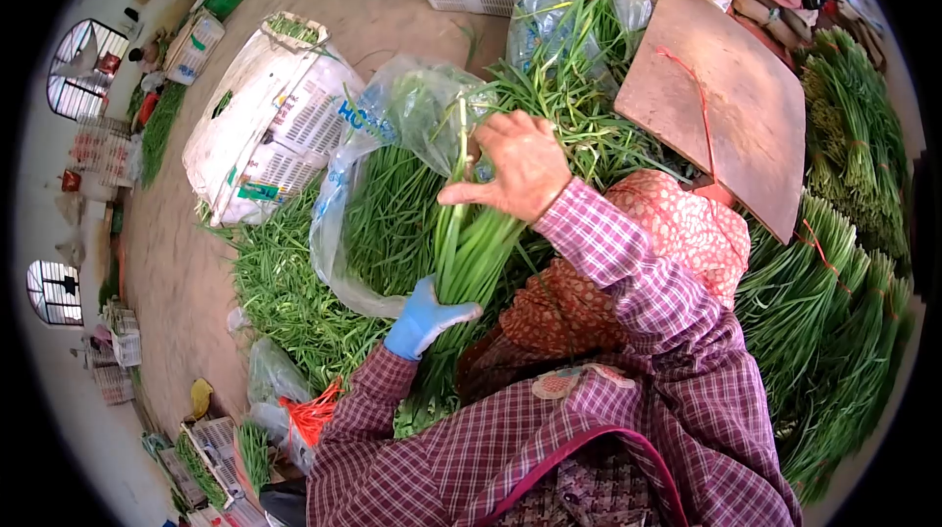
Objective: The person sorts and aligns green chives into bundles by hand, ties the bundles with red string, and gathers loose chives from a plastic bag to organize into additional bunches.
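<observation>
My left hand (pixel 429 319), in a blue glove, is wrapped round the lower part of a bunch of long green chives (pixel 481 250). At the bunch's upper end my bare right hand (pixel 520 166) curls its fingers over the pale stalk ends, thumb stretched across the front. Its fingertips are partly hidden. Just behind the bunch, a clear plastic bag (pixel 339 242) with blue print lies open, its rim standing round more greens. A heap of loose chives (pixel 285 282) spreads on the floor to the left.
A white sack-covered crate (pixel 275 125) stands at the left. A brown board (pixel 716 95) with a red string leans at the right. Tied chive bundles (pixel 805 331) lie beyond it. Orange-red ties (pixel 312 413) sit near my left sleeve. Another clear bag (pixel 535 12) is behind.
</observation>
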`<state>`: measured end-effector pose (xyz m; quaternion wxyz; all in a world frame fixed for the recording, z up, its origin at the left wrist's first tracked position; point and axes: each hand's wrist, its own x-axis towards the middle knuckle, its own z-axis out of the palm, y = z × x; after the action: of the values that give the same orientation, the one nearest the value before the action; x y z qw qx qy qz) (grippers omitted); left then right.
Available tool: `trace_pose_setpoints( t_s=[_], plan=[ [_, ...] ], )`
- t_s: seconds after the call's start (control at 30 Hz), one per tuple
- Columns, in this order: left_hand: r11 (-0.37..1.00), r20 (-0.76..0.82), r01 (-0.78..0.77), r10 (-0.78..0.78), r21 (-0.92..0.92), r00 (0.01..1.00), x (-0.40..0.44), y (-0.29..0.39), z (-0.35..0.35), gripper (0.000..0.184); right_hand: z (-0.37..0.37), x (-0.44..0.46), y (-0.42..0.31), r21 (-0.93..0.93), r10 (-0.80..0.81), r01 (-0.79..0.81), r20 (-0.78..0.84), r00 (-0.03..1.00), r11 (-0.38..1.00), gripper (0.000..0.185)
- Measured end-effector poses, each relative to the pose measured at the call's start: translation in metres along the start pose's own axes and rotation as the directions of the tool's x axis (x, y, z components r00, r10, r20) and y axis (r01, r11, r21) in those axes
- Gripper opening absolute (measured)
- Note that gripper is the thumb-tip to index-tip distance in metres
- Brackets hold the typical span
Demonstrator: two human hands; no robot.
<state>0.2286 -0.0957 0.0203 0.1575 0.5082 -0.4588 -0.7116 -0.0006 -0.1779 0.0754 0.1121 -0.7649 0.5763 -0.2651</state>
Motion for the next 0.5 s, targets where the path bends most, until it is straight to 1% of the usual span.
trace_pose_setpoints(
  t_s=[0.03,0.07,0.1,0.13,0.17,0.2,0.23,0.27,0.3,0.33,0.37,0.4,0.43,0.47,0.5],
  plan=[
    [0.999,-0.028,0.010,-0.008,0.049,1.000,0.000,0.000,0.003,0.062,0.004,0.001,-0.005,-0.095,0.054,-0.044,0.109,0.993,0.995,0.088],
    [0.995,-0.057,0.022,-0.017,0.095,0.998,-0.001,0.000,0.007,0.060,0.012,-0.001,-0.007,-0.044,-0.082,0.080,-0.036,0.996,0.996,0.092],
    [0.996,-0.149,0.042,-0.030,0.076,0.988,-0.007,0.004,0.015,0.059,0.014,0.000,-0.003,0.041,-0.012,0.009,0.076,0.997,0.999,0.088],
    [0.996,-0.148,0.042,-0.030,0.076,0.989,-0.006,0.001,0.013,0.059,0.015,0.002,0.001,0.116,0.047,-0.070,0.190,0.981,0.991,0.084],
    [0.996,-0.103,0.004,0.006,0.089,0.995,-0.004,-0.002,0.009,0.059,0.021,0.000,0.003,0.113,0.048,-0.071,0.189,0.981,0.991,0.084],
    [0.995,-0.060,-0.032,0.038,0.099,0.998,-0.003,-0.004,0.007,0.059,0.032,-0.004,0.005,0.146,0.020,-0.020,-0.003,1.000,0.989,0.076],
    [0.995,-0.058,-0.026,0.031,0.097,0.998,-0.003,-0.005,0.005,0.059,0.040,-0.008,0.007,0.170,0.000,0.033,-0.193,0.981,0.985,0.070],
    [0.995,-0.023,-0.003,0.006,0.098,1.000,-0.004,-0.005,0.004,0.059,0.039,-0.009,0.007,0.171,0.004,0.029,-0.190,0.982,0.985,0.070],
    [0.995,0.011,0.015,-0.016,0.100,1.000,-0.003,-0.003,0.002,0.060,0.037,-0.007,0.009,0.197,0.067,-0.033,-0.167,0.984,0.980,0.064],
    [0.995,0.012,0.014,-0.015,0.101,1.000,-0.003,-0.002,0.000,0.060,0.035,-0.004,0.011,0.221,0.129,-0.095,-0.142,0.981,0.971,0.058],
    [0.990,0.011,0.058,-0.060,0.125,0.998,-0.002,-0.001,-0.002,0.061,0.035,-0.001,0.016,0.279,0.173,-0.125,-0.152,0.973,0.952,0.055],
    [0.984,0.009,0.102,-0.104,0.149,0.995,-0.001,-0.001,-0.003,0.062,0.035,0.001,0.023,0.409,0.285,-0.246,-0.037,0.958,0.879,0.054],
    [0.984,0.012,0.099,-0.102,0.150,0.995,-0.003,-0.001,-0.002,0.062,0.032,0.004,0.033,0.422,0.388,-0.346,-0.016,0.922,0.838,0.056],
    [0.984,0.014,0.034,-0.037,0.175,0.999,-0.006,-0.002,-0.001,0.061,0.028,0.008,0.045,0.483,0.466,-0.364,-0.106,0.878,0.796,0.056],
    [0.979,0.018,-0.029,0.026,0.201,0.999,-0.010,-0.003,0.000,0.061,0.022,0.013,0.063,0.589,0.571,-0.371,-0.193,0.798,0.718,0.052]
  ],
)
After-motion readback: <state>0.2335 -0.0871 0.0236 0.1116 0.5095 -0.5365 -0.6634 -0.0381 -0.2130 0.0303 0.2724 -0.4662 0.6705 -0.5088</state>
